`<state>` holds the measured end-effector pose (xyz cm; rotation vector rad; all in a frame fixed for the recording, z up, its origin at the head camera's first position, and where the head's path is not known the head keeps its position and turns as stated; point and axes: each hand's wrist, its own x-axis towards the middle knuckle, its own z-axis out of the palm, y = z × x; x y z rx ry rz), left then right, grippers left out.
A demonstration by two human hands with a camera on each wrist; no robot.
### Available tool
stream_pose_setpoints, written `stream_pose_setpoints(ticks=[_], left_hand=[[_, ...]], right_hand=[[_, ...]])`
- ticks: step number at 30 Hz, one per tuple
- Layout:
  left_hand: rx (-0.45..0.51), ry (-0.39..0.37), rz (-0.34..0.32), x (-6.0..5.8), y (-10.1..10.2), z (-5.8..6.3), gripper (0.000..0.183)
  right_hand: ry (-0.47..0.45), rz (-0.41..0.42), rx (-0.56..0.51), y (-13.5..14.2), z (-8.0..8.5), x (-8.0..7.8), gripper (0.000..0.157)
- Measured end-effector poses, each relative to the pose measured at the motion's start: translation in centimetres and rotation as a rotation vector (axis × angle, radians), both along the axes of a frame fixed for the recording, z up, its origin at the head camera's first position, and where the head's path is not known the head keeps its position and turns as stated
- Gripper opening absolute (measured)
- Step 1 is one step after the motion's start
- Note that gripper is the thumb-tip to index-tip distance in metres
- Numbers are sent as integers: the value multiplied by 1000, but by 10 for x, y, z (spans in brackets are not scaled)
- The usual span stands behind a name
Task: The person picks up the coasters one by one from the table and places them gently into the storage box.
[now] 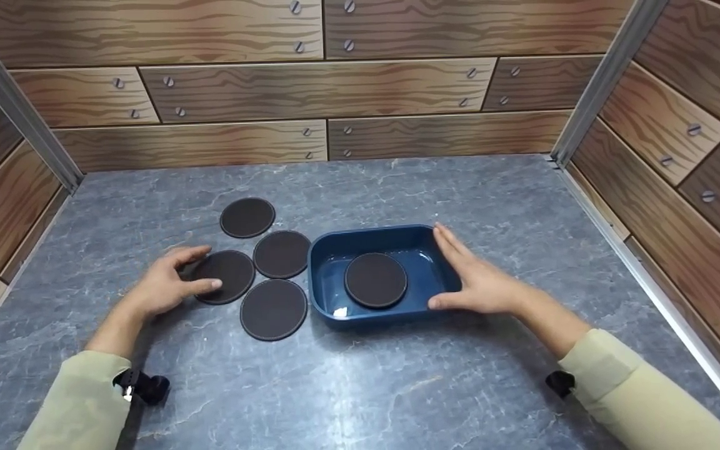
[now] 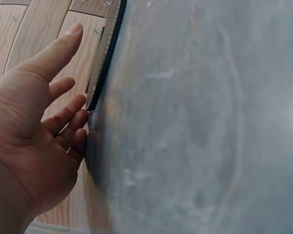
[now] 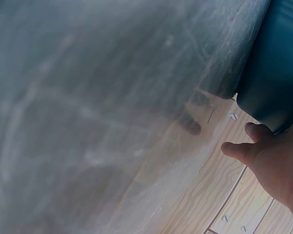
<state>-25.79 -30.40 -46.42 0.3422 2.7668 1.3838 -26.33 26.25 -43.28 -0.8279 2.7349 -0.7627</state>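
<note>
My left hand is at the leftmost dark round coaster, thumb stretched over its top and fingertips at its left edge. The left wrist view shows that coaster edge-on beside the loosely bent fingers, with the thumb apart from it. At the other side, my right hand holds the right end of a blue rectangular container, thumb at the near rim and fingers along the far corner. One coaster lies flat inside the container. In the right wrist view the container's wall stands beside that hand.
More stitched-edge coasters lie left of the container: one at the back, one close to the rim and one in front. Wood-patterned panels enclose the grey marbled table at the back and sides.
</note>
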Motion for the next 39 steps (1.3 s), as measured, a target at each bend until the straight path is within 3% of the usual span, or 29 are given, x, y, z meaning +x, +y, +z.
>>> stream_pose_setpoints(ticks=[19,39], left_hand=[[-165,-53,-40,-2,3,-3,104],[-152,-56,-37,-4,2,-3,101]], right_hand=[[-7,-12,19,-1,0,0,128],[1,-1,4,0,0,0,128]])
